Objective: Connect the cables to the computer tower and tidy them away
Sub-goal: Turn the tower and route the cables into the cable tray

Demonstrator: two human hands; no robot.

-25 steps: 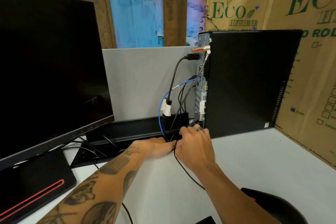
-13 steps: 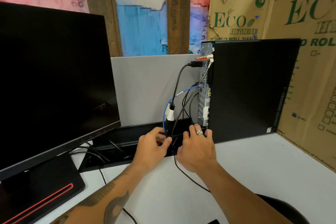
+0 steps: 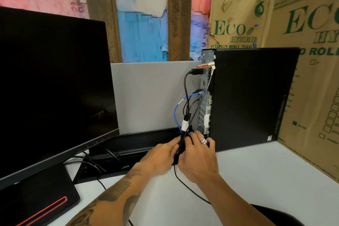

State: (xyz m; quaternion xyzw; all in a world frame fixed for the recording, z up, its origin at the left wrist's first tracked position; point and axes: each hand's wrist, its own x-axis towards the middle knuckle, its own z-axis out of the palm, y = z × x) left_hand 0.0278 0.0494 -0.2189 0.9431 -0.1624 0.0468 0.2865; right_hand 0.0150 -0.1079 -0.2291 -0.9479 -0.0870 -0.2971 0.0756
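Two bare hands are seen meeting at the foot of the upright black computer tower (image 3: 255,97), which stands on the white desk (image 3: 266,174) at about 2 o'clock from the middle of the view. The left hand (image 3: 159,158), on a tattooed forearm, has its fingertips pinched against a bundle of black cables (image 3: 183,139) just beside the tower's rear panel. The right hand (image 3: 199,158), with a silver cross ring (image 3: 204,141) on one finger, is curled over the same bundle from the 3 o'clock side; a firm grip on the cables cannot be told, as the fingertips are hidden. The two hands are nearly touching. Above them, at 12 o'clock, a thin blue cable (image 3: 176,110) loops out from the rear ports, and a thicker black cable with a white connector (image 3: 185,124) hangs down from a plug near the top. One thin black cable (image 3: 185,187) trails toward 6 o'clock across the desk. A long black cable tray (image 3: 139,141) lies behind the hands, and a large dark monitor (image 3: 51,88) stands at 9 o'clock. Brown cardboard boxes (image 3: 238,20) with green lettering are stacked behind the tower.
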